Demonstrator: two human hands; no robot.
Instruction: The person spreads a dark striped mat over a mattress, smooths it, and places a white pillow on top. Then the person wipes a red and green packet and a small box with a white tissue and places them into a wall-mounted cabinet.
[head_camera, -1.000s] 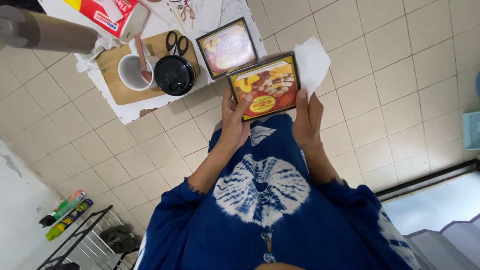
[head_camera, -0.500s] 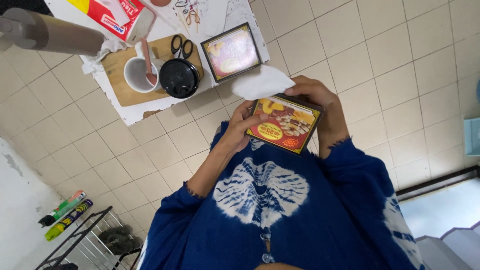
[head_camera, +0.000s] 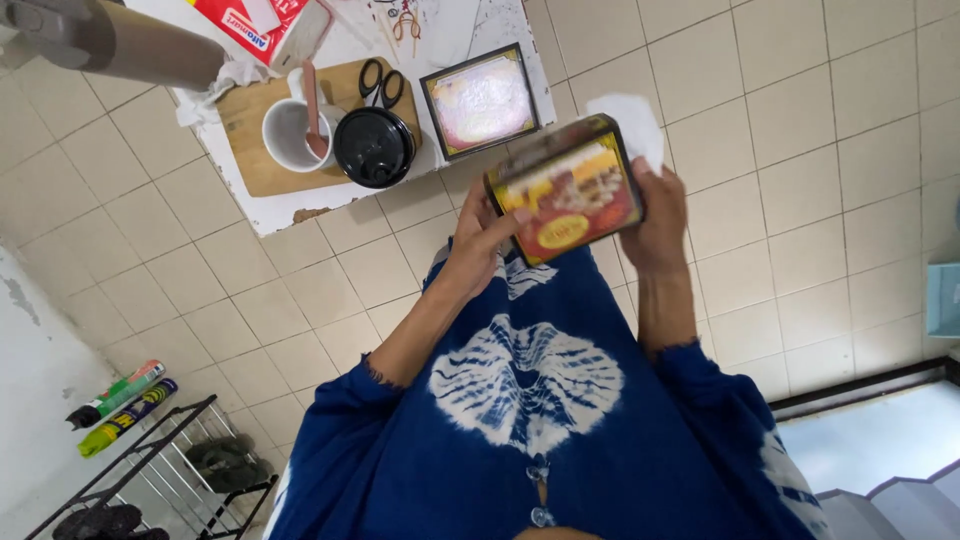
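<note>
The left hand (head_camera: 478, 240) and right hand (head_camera: 655, 222) grasp a red-and-yellow printed box (head_camera: 566, 188) between their fingers, tilted above the floor. A white tissue (head_camera: 630, 122) is pinched behind the right fingers. Beyond the fingertips, a similar box (head_camera: 485, 100) lies on the bench (head_camera: 300, 205).

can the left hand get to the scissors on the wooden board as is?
Probably not: the left hand is gripping the printed box. The scissors lie uncovered across the black lid, so the path looks free once it lets go.
</note>
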